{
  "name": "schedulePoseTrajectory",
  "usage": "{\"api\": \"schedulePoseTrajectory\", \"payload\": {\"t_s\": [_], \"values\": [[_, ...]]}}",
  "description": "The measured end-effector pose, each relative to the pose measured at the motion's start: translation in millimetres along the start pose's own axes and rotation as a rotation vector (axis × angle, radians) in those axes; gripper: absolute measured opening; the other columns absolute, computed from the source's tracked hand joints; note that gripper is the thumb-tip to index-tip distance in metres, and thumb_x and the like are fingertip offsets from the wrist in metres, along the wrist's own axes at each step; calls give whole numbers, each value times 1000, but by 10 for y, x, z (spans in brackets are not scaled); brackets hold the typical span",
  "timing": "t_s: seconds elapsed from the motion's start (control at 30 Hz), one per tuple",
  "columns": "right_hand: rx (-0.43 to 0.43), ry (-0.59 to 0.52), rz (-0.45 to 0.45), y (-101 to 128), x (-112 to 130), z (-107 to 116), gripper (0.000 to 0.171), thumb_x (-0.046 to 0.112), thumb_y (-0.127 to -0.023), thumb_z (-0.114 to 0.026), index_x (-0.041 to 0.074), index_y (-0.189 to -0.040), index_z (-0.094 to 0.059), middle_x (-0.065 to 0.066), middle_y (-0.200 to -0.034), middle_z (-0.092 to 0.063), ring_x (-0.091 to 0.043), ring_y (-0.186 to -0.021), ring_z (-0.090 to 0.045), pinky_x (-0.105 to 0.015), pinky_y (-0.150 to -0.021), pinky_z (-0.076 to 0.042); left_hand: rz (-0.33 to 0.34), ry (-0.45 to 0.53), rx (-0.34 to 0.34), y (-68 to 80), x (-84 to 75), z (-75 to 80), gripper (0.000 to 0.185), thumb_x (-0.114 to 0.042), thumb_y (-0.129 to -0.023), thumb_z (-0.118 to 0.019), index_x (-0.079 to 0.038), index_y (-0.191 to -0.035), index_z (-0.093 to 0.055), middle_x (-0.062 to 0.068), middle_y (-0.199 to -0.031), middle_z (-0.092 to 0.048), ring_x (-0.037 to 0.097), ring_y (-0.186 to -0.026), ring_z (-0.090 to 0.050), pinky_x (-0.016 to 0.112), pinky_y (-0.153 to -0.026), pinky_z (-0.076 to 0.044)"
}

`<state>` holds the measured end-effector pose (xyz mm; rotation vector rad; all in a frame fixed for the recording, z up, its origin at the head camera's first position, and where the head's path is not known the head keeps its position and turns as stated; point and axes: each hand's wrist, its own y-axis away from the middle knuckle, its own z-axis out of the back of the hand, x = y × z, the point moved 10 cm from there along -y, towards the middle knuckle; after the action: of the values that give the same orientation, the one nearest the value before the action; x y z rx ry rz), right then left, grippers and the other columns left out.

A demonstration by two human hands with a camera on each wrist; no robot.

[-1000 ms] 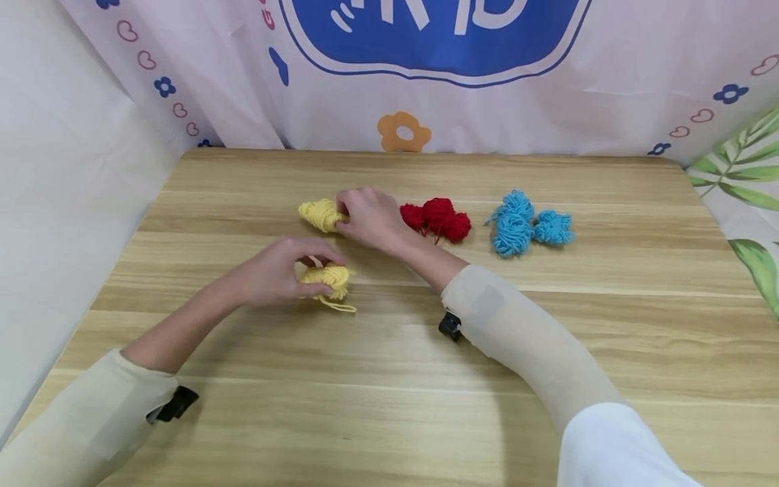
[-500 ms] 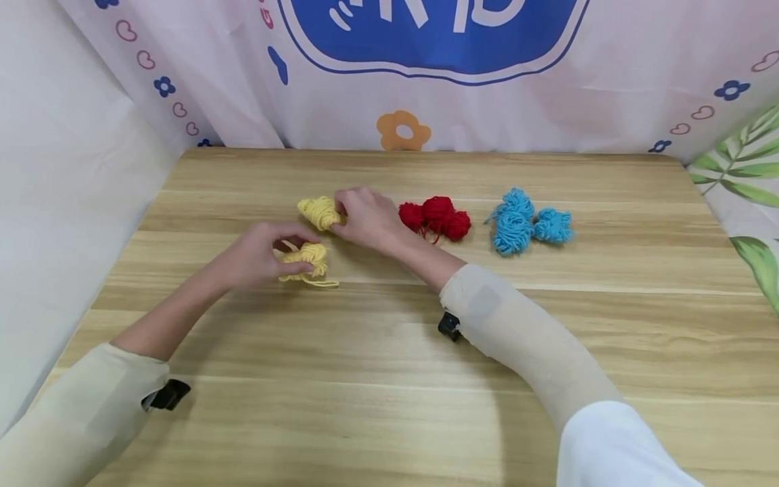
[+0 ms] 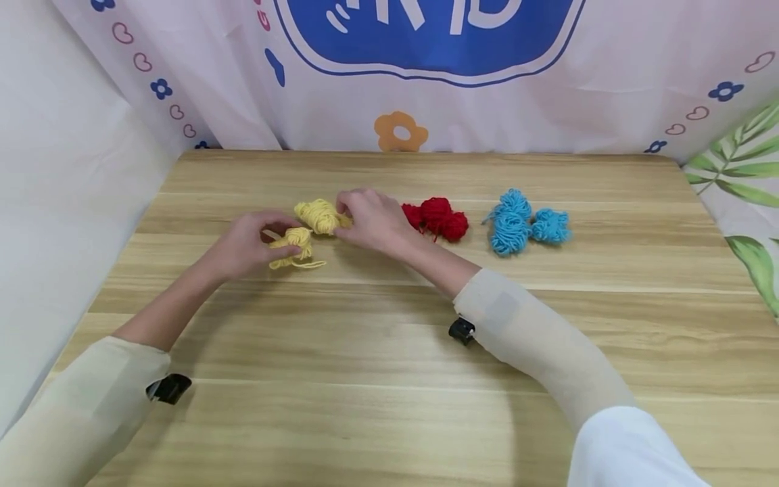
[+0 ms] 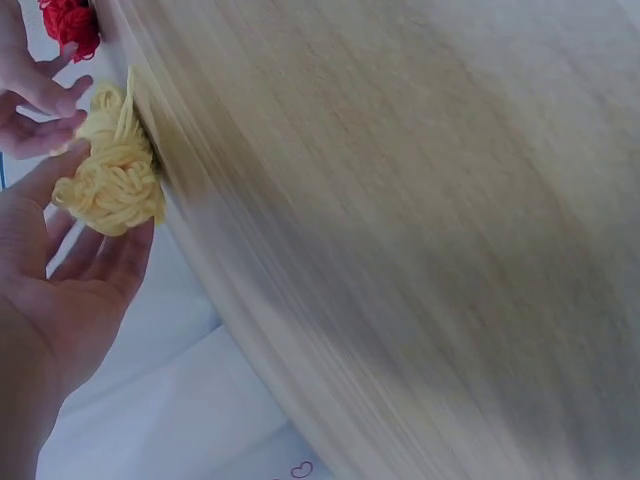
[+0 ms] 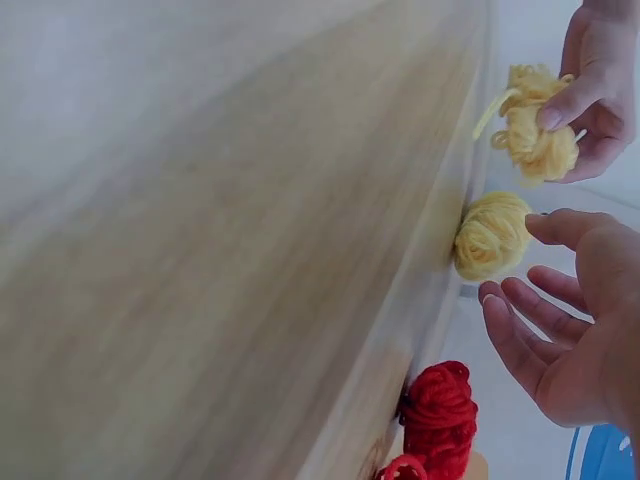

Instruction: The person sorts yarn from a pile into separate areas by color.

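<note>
My left hand (image 3: 249,245) pinches a small yellow yarn bundle (image 3: 299,239) between thumb and fingers, and a loose strand trails from it. Just beyond lies another yellow yarn bundle (image 3: 316,215) on the table. At that bundle's right end is my right hand (image 3: 374,220). The right wrist view shows the right hand (image 5: 585,310) with fingers spread and relaxed, the thumb tip at the edge of the yellow bundle (image 5: 492,237). Whether the thumb still touches it, I cannot tell.
Red yarn bundles (image 3: 437,213) lie to the right of my right hand, partly hidden by it. Farther right are blue yarn bundles (image 3: 511,226). A printed curtain (image 3: 328,111) hangs behind the wooden table (image 3: 389,406).
My left hand has carried its yellow yarn bundle left and away from me, closer to the other yellow bundle. The right hand has stayed nearly in place beside that bundle.
</note>
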<state>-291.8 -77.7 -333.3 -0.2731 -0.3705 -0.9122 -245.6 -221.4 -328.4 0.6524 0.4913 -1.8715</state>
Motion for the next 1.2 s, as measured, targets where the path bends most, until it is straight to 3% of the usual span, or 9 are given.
{"api": "schedulePoseTrajectory", "payload": {"t_s": [0.2, 0.4, 0.6, 0.87, 1.2], "values": [[-9, -15, 19, 110, 31, 74, 25, 28, -95, -76, 12, -114, -73, -1, -108, -73, -13, -94, -66, -29, -74, -56, 105, 19, -27, -66, 162, 25, 40, -9, -92, -79, 11, -125, -66, 28, -116, -69, 37, -106, -66, 40, -90, -57], [-19, -60, 50, 239, 101, 155, 21, 24, -95, -75, 12, -112, -74, 1, -105, -73, -10, -86, -65, -27, -70, -54, 178, -22, -32, -120, 277, 26, 46, -15, -94, -79, 11, -129, -63, 31, -120, -66, 43, -109, -65, 52, -96, -53], [-19, -129, 43, 369, 67, 290, 17, 21, -95, -72, 14, -111, -74, 2, -104, -73, -10, -77, -64, -27, -66, -53, 180, -52, -53, -159, 314, 17, 45, -12, -92, -80, 11, -126, -63, 31, -117, -67, 43, -108, -64, 53, -95, -53], [-40, -135, 39, 547, -107, 501, 16, 21, -97, -73, 10, -108, -73, 1, -101, -74, -12, -83, -66, -28, -73, -55, 175, -51, -54, -186, 288, 2, 42, -10, -91, -80, 10, -124, -63, 29, -116, -66, 42, -108, -63, 52, -95, -52], [-45, -119, -26, 897, -564, 695, 16, 20, -95, -76, 9, -107, -73, -4, -99, -74, -20, -88, -68, -36, -79, -58, 137, -71, -103, -100, 149, 105, 42, -8, -92, -77, 13, -125, -62, 32, -121, -63, 46, -110, -62, 58, -96, -52]]}}
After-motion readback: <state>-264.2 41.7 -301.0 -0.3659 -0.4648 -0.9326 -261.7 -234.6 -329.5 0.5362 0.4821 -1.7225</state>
